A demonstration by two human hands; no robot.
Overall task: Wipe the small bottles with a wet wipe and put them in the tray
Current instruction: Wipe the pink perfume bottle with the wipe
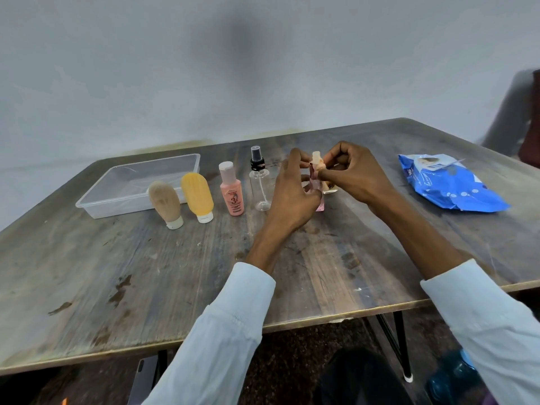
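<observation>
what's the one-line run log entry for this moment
both hands: left hand and right hand hold small pink bottle | tray: no bottles | wipes pack: untouched

Worn wooden table (pixel 336 267) in front of me carrying row: clear tray (pixel 96 200) lying far left, then beige tube (pixel 165 201), yellow tube (pixel 197 194), pink bottle (pixel 232 190), clear spray bottle (pixel 259 182) all standing. Blue wipes pack (pixel 450 185) lying well right.
</observation>
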